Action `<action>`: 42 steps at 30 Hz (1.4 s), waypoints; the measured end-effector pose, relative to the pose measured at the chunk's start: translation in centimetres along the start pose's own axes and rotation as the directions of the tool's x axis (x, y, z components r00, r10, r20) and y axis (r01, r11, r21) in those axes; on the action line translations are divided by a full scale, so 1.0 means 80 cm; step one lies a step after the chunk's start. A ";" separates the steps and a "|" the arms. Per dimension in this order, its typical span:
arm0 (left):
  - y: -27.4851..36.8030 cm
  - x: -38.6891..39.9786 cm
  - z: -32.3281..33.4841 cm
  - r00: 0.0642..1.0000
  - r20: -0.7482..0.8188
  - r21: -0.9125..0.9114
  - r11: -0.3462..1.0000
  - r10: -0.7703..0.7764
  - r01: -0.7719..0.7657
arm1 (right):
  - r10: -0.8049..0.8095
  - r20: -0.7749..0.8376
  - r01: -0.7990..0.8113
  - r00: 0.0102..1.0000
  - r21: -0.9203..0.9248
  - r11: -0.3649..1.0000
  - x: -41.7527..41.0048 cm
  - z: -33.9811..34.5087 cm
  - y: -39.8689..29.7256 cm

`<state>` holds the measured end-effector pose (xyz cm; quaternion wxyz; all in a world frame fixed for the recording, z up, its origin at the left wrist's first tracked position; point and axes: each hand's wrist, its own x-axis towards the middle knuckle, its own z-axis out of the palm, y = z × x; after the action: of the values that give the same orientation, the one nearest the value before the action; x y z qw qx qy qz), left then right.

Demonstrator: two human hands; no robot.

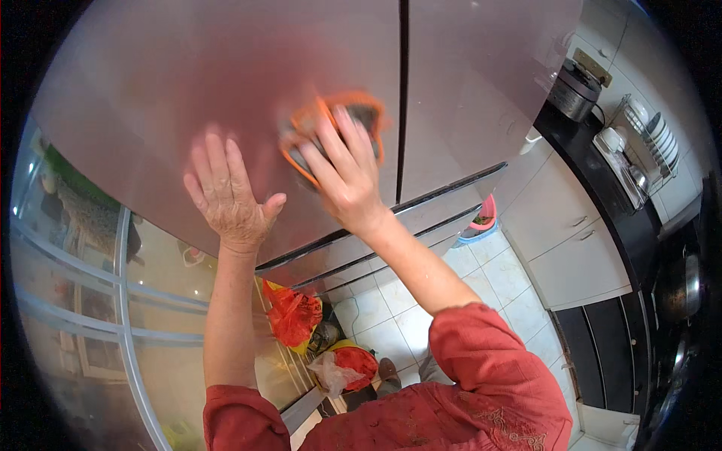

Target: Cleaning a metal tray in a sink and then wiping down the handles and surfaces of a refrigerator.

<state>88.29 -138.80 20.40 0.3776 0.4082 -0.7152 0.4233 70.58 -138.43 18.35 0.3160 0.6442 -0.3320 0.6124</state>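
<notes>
A glossy reddish refrigerator door [169, 67] fills the upper part of the head view. My left hand [231, 194] lies flat against it with the fingers spread and holds nothing. To its right, my right hand [344, 163] presses a grey cloth with orange edging [369, 113] to the same door. The cloth is bunched under my fingers and partly hidden by them; both look blurred. A dark vertical gap [403, 101] between the two doors runs just right of the cloth.
Drawers [445, 217] sit below the doors. At left stands a framed glass partition [121, 270]. Red plastic bags [296, 315] lie on the floor near my feet. On the right, a black counter [586, 163] carries a cooker [574, 93] and a dish rack [648, 146]. A pink bin [486, 214] stands beside the refrigerator.
</notes>
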 end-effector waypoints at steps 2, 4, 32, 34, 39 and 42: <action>-0.002 0.002 0.002 1.000 -0.001 0.024 1.000 0.004 -0.004 | 0.064 0.088 -0.064 0.994 -0.001 0.998 -0.072 -0.016 0.010; -0.003 -0.004 0.005 1.000 -0.012 0.043 0.999 0.006 -0.006 | 0.102 0.171 -0.117 0.980 0.077 0.990 -0.092 -0.045 0.026; -0.014 -0.003 -0.043 0.996 0.086 -0.173 0.984 -0.034 0.048 | -0.617 0.431 0.621 0.658 0.153 0.769 0.066 -0.029 0.030; -0.029 0.007 -0.047 0.989 0.122 -0.058 0.994 -0.085 0.093 | -0.667 0.391 0.650 0.634 0.198 0.734 0.107 -0.038 0.046; -0.047 0.014 -0.050 0.993 0.090 -0.021 0.997 -0.073 0.075 | -0.548 0.071 0.548 0.834 0.018 0.836 0.275 -0.018 0.035; -0.045 0.022 -0.041 0.998 0.041 0.007 0.999 -0.051 0.051 | -0.429 -0.098 0.421 0.898 -0.094 0.902 0.347 0.006 0.030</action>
<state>91.51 -137.40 24.16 0.3721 0.4361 -0.7109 0.4074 69.72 -141.31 46.08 0.4834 0.6527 -0.1857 0.5530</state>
